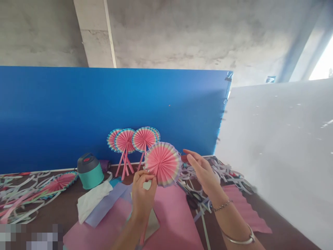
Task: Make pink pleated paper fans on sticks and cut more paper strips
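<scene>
A round pleated paper fan (163, 164), pink in the middle with a pale lilac rim, is held up in front of me, spread to a full circle. My left hand (144, 189) pinches it at the lower left edge, thumb and fingers closed. To the right of the fan is my right hand (204, 172), its fingers apart and pointing towards the rim. A small reddish patch shows by its fingertips; I cannot make out what it is. Below the left wrist, part of a pink strip (143, 234) shows.
Several finished fans (125, 140) lean against the blue partition (65, 111). A teal container (91, 175) stands at left, near another fan (61, 182) among paper strips. Pink sheets (174, 215), scissors (194, 199) and pleated pink paper (241, 205) lie on the brown table. A white panel bounds the right.
</scene>
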{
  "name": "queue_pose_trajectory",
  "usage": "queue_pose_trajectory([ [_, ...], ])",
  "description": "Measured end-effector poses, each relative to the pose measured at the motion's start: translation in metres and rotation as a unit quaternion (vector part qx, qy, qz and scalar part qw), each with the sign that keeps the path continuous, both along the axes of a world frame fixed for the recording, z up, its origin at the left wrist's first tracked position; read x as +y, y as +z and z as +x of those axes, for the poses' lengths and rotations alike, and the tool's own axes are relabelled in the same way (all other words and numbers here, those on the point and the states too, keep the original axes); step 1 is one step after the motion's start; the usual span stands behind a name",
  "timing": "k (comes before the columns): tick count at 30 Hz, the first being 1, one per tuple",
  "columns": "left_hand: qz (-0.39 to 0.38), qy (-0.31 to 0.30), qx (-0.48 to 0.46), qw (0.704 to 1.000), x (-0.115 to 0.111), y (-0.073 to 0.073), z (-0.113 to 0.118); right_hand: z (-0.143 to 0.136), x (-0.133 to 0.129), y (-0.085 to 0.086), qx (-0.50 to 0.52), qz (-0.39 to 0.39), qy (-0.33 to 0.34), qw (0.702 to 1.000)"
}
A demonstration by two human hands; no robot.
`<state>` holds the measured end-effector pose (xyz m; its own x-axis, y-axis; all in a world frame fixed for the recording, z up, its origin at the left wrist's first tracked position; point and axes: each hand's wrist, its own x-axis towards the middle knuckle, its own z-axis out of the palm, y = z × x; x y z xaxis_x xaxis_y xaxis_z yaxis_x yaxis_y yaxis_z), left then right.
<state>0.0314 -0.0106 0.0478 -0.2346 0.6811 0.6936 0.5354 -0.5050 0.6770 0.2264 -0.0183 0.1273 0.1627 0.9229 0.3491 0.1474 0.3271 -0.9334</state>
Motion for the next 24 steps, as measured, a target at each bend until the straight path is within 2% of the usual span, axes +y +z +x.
queue_pose_trajectory([
  [3,0.023,0.025,-0.013,0.999,0.003,0.001,-0.002,-0.008,0.0,-0.003,-0.008,0.0,0.058,0.998],
  [6,0.056,0.026,0.029,0.998,-0.001,0.004,0.002,-0.018,0.0,-0.01,0.021,-0.005,0.111,0.994],
  [11,0.096,0.012,0.108,0.989,-0.01,0.008,0.007,-0.025,0.001,-0.02,0.082,-0.035,0.087,0.992],
  [19,0.096,0.016,0.115,0.989,-0.014,0.013,0.006,-0.026,-0.002,-0.019,0.073,-0.046,0.097,0.992],
  [24,0.109,0.03,0.12,0.986,-0.021,0.021,0.005,-0.027,-0.008,-0.014,0.066,-0.053,0.103,0.991],
])
